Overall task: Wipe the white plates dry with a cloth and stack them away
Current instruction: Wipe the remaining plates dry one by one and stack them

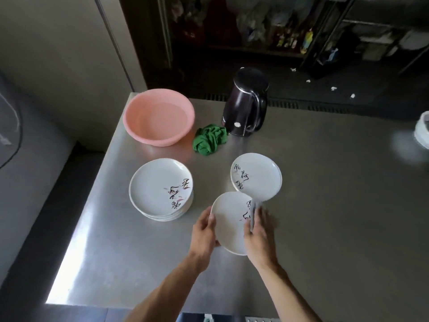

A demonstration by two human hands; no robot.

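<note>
the left hand [205, 231] gripped the left rim of a white plate [228, 221], its thumb hooked over the edge, midway along the near side of the tabletop [325, 205]. the right hand [260, 233] pinched a pale cloth [253, 214] between thumb and fingers against the plate's right side. the cloth was blurred and hid part of the plate's dark painted script. just past the plate's far rim, and overlapping it in view, sat a low pile of plates [256, 176]. whether the two touched could not be told. a taller stack of plates [161, 189] stood toward the left edge, well apart from both hands. in the far left corner sat a pink basin [159, 116]. a crumpled green rag [210, 140] lay beside it, up against the base of a black kettle [246, 105] near the far edge. a white container [422, 131] was cut off at the right edge.
</note>
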